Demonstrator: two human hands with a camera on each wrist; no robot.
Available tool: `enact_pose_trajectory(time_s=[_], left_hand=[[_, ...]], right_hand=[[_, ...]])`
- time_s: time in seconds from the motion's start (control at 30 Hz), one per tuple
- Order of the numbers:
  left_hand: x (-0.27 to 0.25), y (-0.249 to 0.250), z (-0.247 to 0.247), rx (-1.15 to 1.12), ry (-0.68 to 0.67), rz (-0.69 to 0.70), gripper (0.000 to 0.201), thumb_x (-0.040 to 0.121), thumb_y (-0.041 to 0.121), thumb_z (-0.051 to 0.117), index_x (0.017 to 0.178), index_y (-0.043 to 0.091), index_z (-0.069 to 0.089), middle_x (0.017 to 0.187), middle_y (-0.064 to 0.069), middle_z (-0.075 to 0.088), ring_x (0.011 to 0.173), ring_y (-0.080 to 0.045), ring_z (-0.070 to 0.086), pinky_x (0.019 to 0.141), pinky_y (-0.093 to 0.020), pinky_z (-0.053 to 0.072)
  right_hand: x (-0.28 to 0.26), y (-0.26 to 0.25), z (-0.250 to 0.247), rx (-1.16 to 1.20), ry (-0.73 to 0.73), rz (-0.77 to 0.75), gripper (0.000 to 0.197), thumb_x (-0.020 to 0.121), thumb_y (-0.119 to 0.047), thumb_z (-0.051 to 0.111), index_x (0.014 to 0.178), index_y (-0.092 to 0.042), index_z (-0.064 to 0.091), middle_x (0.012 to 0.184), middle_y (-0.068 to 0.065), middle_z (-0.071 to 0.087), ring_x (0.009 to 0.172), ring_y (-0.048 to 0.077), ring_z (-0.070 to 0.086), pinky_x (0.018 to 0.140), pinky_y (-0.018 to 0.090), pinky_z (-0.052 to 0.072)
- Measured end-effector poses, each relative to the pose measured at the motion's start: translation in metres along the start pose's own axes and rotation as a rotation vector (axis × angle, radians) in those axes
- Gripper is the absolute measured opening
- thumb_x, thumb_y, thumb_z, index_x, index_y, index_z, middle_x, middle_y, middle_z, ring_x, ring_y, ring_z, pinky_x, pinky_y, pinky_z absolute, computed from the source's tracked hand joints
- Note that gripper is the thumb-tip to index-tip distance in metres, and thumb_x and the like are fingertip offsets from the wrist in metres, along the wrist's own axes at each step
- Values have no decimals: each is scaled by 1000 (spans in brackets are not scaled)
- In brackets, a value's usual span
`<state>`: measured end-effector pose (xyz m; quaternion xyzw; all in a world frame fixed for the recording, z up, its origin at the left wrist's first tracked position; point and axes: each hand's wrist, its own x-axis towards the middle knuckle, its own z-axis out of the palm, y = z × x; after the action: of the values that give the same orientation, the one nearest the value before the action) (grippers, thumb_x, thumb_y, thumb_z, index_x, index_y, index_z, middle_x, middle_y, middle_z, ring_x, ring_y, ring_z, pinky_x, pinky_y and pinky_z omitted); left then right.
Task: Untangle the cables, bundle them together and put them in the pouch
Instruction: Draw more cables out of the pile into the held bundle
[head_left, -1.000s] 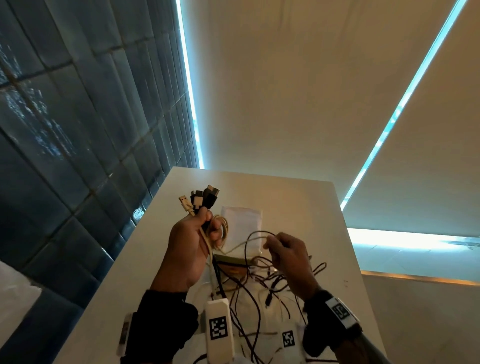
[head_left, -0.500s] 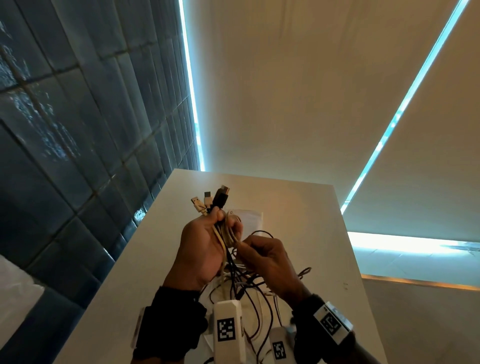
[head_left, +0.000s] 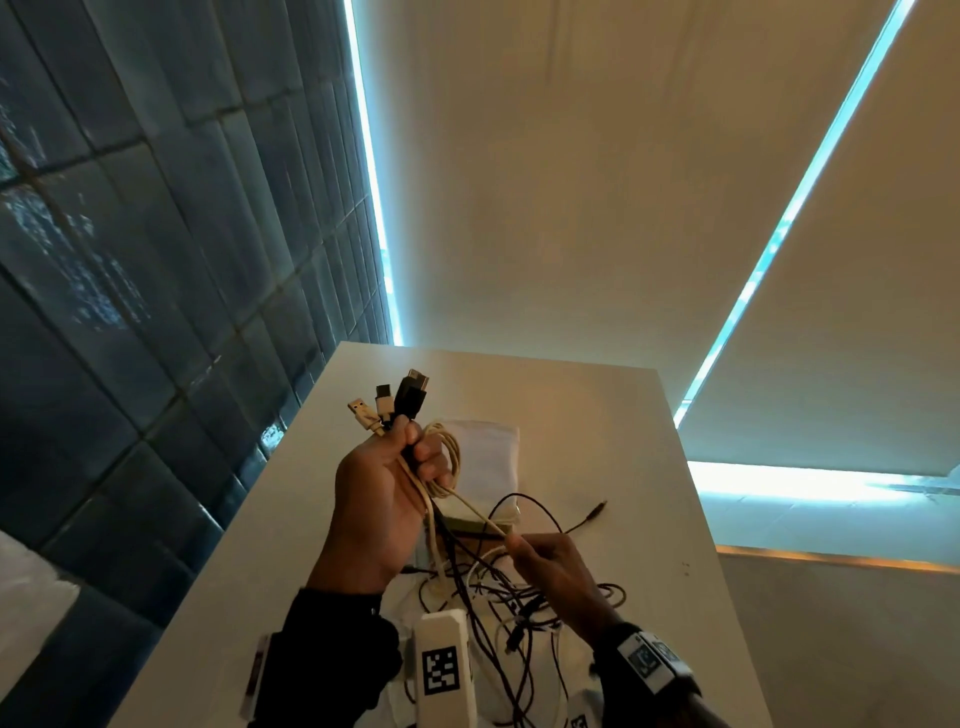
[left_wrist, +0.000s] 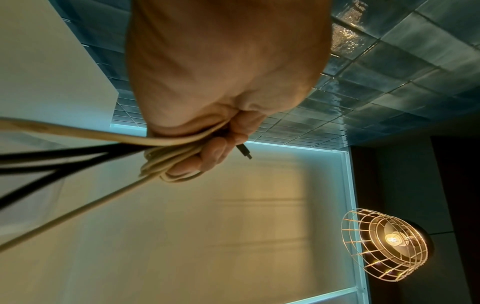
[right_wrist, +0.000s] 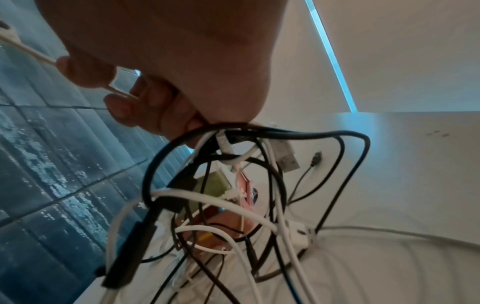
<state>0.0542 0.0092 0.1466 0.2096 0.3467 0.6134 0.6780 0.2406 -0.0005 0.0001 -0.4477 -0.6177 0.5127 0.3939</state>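
Your left hand (head_left: 382, 499) is curled tight round the gathered plug ends and a small coil of cream cable (head_left: 448, 457), holding them raised over the surface (head_left: 597, 441). From that coil one free run of the same cream cable slants down and toward your right, straight to your right hand (head_left: 558, 571), whose grip pinches it between thumb and fingertips. So the cable's long axis lies along the line between your two hands, coil end high on the left, pinched end lower on the right. The rest of the cables (head_left: 498, 623), black and white, hang in a tangle beneath both hands. The white pouch (head_left: 488, 457) lies flat on the surface just behind the left hand. As I judge it, the next loop means carrying your right hand up along that line to the coil.
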Motion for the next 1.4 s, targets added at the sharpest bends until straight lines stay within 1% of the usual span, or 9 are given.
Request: enact_pose_trajectory(time_s=[0.17,0.4,0.6,0.73,0.9,1.03,1.17,1.3,1.4], left_hand=[[-1,12,-5,-5,3,84,31,99,22,31,71,17,43,62,2,42,51,-11,34,56,-28,30],[-5,13,-8,40,14,116,34,100,22,30,70,17,45,63,1,47,50,-11,32,52,-27,29],[-10,13,-3,110,30,76,31,100,21,32,73,15,46,63,-2,51,49,-12,35,54,-29,29],[-9,13,2,181,40,9,30,100,19,33,72,13,45,64,-4,49,48,-12,37,54,-30,27],[-9,-2,13,193,120,-104,31,100,17,35,71,11,45,62,-8,54,53,-15,44,58,-28,32],[-5,-10,15,234,161,-136,29,100,17,38,77,7,52,65,-11,68,70,-22,58,72,-32,43],[-3,-13,16,237,138,-152,33,101,18,36,77,4,55,73,-13,72,72,-24,59,69,-34,42],[-2,-6,13,8,56,-168,26,100,20,37,80,8,50,80,-15,67,73,-24,62,71,-36,47],[-2,0,12,-113,2,-127,25,98,20,38,79,10,50,75,-11,60,68,-23,62,71,-36,49]], right_hand=[[-10,30,-7,-32,1,98,55,79,-71,52,51,-25,42,53,-8,31,51,9,25,51,23,21],[-15,54,-16,-266,46,217,61,79,-76,40,47,-24,43,47,-9,37,47,10,29,49,22,24],[-1,49,-21,-305,91,254,46,95,-40,53,56,-20,66,53,-4,57,53,6,49,60,32,44],[10,6,-23,30,190,262,30,97,-18,53,77,-1,68,48,-2,44,39,9,34,40,21,29],[24,-59,-12,280,248,84,24,96,-13,53,88,5,64,57,12,43,41,12,30,38,19,24],[25,-88,-3,334,149,-87,23,96,-15,54,87,4,63,55,6,37,46,13,28,43,22,24],[22,-97,3,340,14,-182,25,94,-12,56,83,10,59,53,-1,42,46,9,33,47,19,30],[17,-94,6,305,-142,-120,24,89,-2,54,66,-5,61,54,-8,53,46,3,42,49,14,34],[13,-84,8,303,-190,-59,21,85,-9,57,65,-8,63,58,5,51,47,7,38,48,17,30]])
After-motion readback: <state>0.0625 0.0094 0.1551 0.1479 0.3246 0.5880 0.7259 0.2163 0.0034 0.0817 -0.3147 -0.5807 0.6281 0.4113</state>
